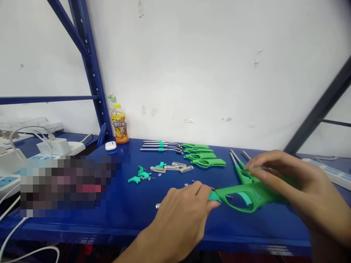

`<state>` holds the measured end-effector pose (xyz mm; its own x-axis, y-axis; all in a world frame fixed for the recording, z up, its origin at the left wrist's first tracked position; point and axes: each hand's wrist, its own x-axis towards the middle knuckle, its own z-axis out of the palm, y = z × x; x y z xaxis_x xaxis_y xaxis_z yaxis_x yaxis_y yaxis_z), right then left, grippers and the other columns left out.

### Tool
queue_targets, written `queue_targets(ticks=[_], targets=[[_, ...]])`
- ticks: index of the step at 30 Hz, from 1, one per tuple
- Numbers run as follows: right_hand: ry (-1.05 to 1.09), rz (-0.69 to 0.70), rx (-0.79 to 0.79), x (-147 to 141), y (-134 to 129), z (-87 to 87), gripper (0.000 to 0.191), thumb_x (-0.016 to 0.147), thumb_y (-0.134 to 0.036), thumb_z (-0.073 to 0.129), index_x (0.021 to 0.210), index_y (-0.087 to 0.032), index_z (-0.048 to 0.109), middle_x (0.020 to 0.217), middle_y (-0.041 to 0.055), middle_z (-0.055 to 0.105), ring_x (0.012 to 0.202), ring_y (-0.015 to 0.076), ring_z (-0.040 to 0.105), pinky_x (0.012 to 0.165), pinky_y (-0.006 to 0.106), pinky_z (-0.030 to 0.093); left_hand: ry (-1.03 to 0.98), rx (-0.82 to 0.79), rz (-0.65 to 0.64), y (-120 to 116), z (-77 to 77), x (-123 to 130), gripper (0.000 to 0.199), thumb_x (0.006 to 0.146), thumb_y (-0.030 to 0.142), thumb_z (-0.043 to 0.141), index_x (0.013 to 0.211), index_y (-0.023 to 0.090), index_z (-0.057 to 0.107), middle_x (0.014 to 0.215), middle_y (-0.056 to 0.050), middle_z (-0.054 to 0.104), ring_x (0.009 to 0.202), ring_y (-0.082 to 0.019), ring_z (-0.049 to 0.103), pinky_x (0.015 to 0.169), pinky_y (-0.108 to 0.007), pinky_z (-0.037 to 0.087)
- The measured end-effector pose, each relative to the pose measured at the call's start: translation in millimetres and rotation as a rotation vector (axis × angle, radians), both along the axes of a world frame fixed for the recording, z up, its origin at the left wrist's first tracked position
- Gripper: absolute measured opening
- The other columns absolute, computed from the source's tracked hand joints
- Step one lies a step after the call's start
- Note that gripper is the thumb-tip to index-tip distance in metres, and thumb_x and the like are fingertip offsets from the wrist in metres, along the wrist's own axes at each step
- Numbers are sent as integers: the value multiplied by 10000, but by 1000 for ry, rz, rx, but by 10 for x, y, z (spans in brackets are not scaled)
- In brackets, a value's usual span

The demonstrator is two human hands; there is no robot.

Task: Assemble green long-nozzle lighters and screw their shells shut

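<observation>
A green long-nosed gas lighter [260,193] is held level above the blue table, its handle towards the right. My left hand [186,208] is closed round its front end, with a teal piece [214,197] showing beside the thumb. My right hand [296,186] curves over the handle; its thumb and forefinger come together above the casing. Whatever lies between those fingertips is hidden. Through the lighter's loop a teal trigger [245,198] shows. A silver metal end [158,206] sticks out left of my left hand. Behind my right fingertips lie green lighters with metal tubes [242,171].
Metal tubes with wires [153,145] and green casings [208,162] lie in rows at the back. Teal triggers [134,179] and clear fuel tanks [172,168] are scattered mid-table. A drink bottle [120,124] and white earphone case [110,145] stand back left. Power strips [329,173] flank the table.
</observation>
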<state>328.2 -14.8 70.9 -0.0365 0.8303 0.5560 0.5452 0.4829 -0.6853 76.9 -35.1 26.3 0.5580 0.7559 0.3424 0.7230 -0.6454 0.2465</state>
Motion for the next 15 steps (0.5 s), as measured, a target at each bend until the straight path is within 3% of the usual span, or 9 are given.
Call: queue_targets(ticks=[3, 9, 15], targets=[[-44, 38, -25, -52, 1, -7, 239, 873, -521, 769, 858, -283, 749, 874, 44, 752, 803, 246, 697, 634, 282, 568, -29, 130, 12, 12, 26, -72, 147, 1111, 277, 470, 1053, 219, 592, 935, -6, 705, 784, -226, 680, 559, -334, 353], [0, 108, -94, -117, 38, -57, 202, 915, -489, 745, 877, -291, 740, 808, 21, 743, 761, 211, 688, 650, 248, 550, -46, 377, 14, 18, 58, -157, 177, 1069, 153, 479, 933, 207, 577, 773, 0, 625, 628, -201, 588, 511, -350, 324], [-31, 135, -54, -189, -80, 0, 204, 956, -455, 713, 885, -267, 751, 836, 18, 745, 760, 186, 691, 677, 243, 537, -118, 567, 15, 34, 45, -147, 261, 1089, 138, 397, 934, 203, 597, 737, 3, 617, 610, -188, 562, 532, -349, 399]])
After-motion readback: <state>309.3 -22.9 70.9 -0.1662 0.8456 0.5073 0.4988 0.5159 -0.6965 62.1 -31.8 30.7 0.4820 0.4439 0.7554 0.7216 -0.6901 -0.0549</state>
